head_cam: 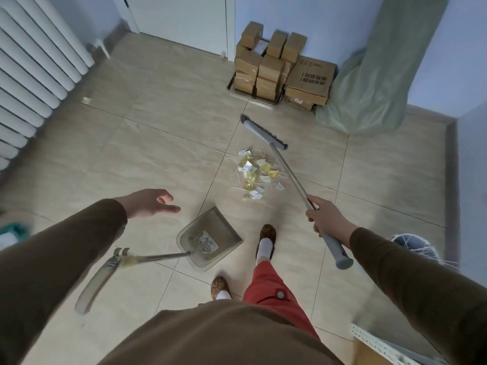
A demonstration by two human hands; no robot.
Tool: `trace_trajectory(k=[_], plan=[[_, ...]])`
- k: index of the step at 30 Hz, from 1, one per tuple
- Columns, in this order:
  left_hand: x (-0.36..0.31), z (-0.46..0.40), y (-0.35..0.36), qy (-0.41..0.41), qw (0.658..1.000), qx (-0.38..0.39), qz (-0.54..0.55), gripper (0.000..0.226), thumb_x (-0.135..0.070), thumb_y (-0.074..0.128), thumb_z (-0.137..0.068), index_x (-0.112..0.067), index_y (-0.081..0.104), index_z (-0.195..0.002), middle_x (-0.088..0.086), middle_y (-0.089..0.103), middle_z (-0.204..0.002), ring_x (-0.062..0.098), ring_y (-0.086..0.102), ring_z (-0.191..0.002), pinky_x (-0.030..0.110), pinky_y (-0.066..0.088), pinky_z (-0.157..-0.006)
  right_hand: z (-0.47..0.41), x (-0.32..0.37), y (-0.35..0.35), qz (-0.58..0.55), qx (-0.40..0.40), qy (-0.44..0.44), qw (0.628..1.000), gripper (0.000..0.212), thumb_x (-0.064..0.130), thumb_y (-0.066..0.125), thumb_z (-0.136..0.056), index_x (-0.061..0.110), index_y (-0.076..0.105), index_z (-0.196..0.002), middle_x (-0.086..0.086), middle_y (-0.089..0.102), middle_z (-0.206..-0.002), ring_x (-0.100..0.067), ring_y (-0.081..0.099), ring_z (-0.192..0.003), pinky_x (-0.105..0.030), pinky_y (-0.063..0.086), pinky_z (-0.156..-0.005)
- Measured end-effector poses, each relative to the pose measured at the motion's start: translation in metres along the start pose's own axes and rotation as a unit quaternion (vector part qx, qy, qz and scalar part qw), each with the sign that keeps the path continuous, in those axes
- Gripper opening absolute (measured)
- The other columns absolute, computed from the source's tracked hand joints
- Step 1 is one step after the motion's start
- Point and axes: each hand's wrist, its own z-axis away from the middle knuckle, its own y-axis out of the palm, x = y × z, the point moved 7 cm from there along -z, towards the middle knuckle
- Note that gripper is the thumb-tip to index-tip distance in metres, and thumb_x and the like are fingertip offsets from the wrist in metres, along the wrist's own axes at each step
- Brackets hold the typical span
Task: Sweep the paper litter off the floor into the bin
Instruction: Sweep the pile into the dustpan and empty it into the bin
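Observation:
A heap of white and yellow paper scraps and thin sticks point(257, 173) lies on the tiled floor ahead of my feet. My right hand point(326, 218) grips the grey broom handle; the broom head point(263, 131) rests on the floor just beyond the heap. A grey translucent dustpan point(210, 239) sits on the floor left of my right foot, its long handle point(102, 275) tilted toward the lower left and blurred. My left hand point(150, 202) hovers above the dustpan handle with fingers spread, holding nothing. A white wire bin point(416, 247) shows at the right, partly behind my right arm.
A stack of cardboard boxes point(279, 67) stands against the far wall, with a green cloth-covered object point(374, 75) to its right. A white radiator point(31, 75) lines the left wall. A shelf edge with a box point(379, 343) is at the lower right.

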Motion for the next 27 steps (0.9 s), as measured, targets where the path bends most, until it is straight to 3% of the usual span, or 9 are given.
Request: trace_trajectory(k=[4, 8, 10, 13, 15, 18, 20, 23, 27], plan=[[0.040, 0.031, 0.024, -0.034, 0.999, 0.034, 0.008, 0.096, -0.078, 0.069, -0.063, -0.023, 0.051, -0.140, 0.007, 0.056, -0.138, 0.023, 0.055, -0.121, 0.033, 0.041, -0.097, 0.016, 0.000, 0.024, -0.027, 0.000, 0.010, 1.000, 0.056, 0.012, 0.047, -0.094, 0.027, 0.039, -0.147, -0.012, 0.063, -0.087, -0.021, 0.055, -0.056, -0.032, 0.052, -0.054], [0.067, 0.051, 0.036, -0.049, 0.997, 0.039, 0.036, 0.127, -0.092, 0.069, -0.029, -0.027, 0.052, -0.137, 0.007, 0.057, -0.134, 0.023, 0.057, -0.111, 0.034, 0.042, -0.092, 0.027, -0.001, 0.042, -0.033, 0.010, 0.021, 0.999, 0.055, 0.013, 0.047, -0.094, 0.026, 0.041, -0.147, -0.012, 0.064, -0.087, -0.020, 0.056, -0.058, -0.031, 0.053, -0.055], [0.079, 0.055, 0.040, -0.059, 0.997, 0.038, 0.032, 0.130, -0.092, 0.070, -0.023, -0.028, 0.053, -0.135, 0.006, 0.059, -0.132, 0.021, 0.058, -0.110, 0.033, 0.042, -0.091, 0.031, 0.000, 0.049, -0.037, 0.017, 0.026, 0.999, 0.055, 0.012, 0.047, -0.094, 0.026, 0.041, -0.146, -0.012, 0.064, -0.086, -0.020, 0.056, -0.059, -0.032, 0.053, -0.055], [0.094, 0.060, 0.042, -0.093, 0.992, 0.047, 0.075, 0.125, -0.085, 0.079, -0.020, -0.030, 0.054, -0.129, 0.004, 0.064, -0.123, 0.022, 0.067, -0.102, 0.031, 0.054, -0.079, 0.035, 0.001, 0.058, -0.042, 0.023, 0.033, 0.998, 0.055, 0.010, 0.046, -0.094, 0.025, 0.040, -0.147, -0.012, 0.063, -0.084, -0.020, 0.055, -0.059, -0.031, 0.051, -0.054], [0.097, 0.066, 0.045, -0.114, 0.985, 0.074, 0.110, 0.114, -0.075, 0.088, -0.026, -0.031, 0.053, -0.126, 0.007, 0.067, -0.116, 0.028, 0.074, -0.091, 0.040, 0.061, -0.080, 0.040, 0.001, 0.063, -0.037, 0.024, 0.033, 0.999, 0.055, 0.010, 0.046, -0.094, 0.024, 0.040, -0.147, -0.011, 0.063, -0.083, -0.020, 0.055, -0.059, -0.030, 0.050, -0.053], [0.091, 0.077, 0.049, -0.121, 0.971, 0.102, 0.178, 0.115, -0.050, 0.099, -0.026, -0.025, 0.052, -0.128, 0.011, 0.064, -0.111, 0.033, 0.077, -0.082, 0.041, 0.062, -0.077, 0.046, 0.004, 0.067, -0.045, 0.027, 0.034, 0.998, 0.055, 0.009, 0.046, -0.094, 0.022, 0.040, -0.147, -0.012, 0.062, -0.081, -0.020, 0.053, -0.058, -0.030, 0.049, -0.052], [0.083, 0.078, 0.048, -0.094, 0.977, 0.094, 0.168, 0.114, -0.039, 0.101, -0.032, -0.021, 0.051, -0.133, 0.015, 0.063, -0.114, 0.032, 0.077, -0.081, 0.038, 0.062, -0.072, 0.050, 0.008, 0.068, -0.049, 0.031, 0.035, 0.998, 0.056, 0.007, 0.046, -0.094, 0.021, 0.040, -0.147, -0.011, 0.060, -0.079, -0.019, 0.052, -0.055, -0.028, 0.047, -0.049], [0.063, 0.080, 0.035, -0.039, 0.989, 0.017, 0.145, 0.080, -0.023, 0.093, -0.065, -0.016, 0.050, -0.132, 0.014, 0.066, -0.111, 0.026, 0.075, -0.077, 0.030, 0.060, -0.067, 0.054, 0.014, 0.067, -0.051, 0.032, 0.034, 0.998, 0.057, 0.006, 0.046, -0.093, 0.022, 0.040, -0.148, -0.010, 0.059, -0.077, -0.017, 0.050, -0.053, -0.025, 0.046, -0.046], [0.034, 0.073, 0.027, -0.023, 0.974, -0.049, 0.220, 0.046, -0.020, 0.087, -0.074, -0.006, 0.062, -0.109, 0.021, 0.070, -0.105, 0.025, 0.063, -0.079, 0.035, 0.055, -0.078, 0.062, 0.019, 0.062, -0.070, 0.025, 0.031, 0.997, 0.056, 0.006, 0.046, -0.093, 0.022, 0.040, -0.147, -0.010, 0.058, -0.078, -0.017, 0.050, -0.053, -0.025, 0.046, -0.045]])
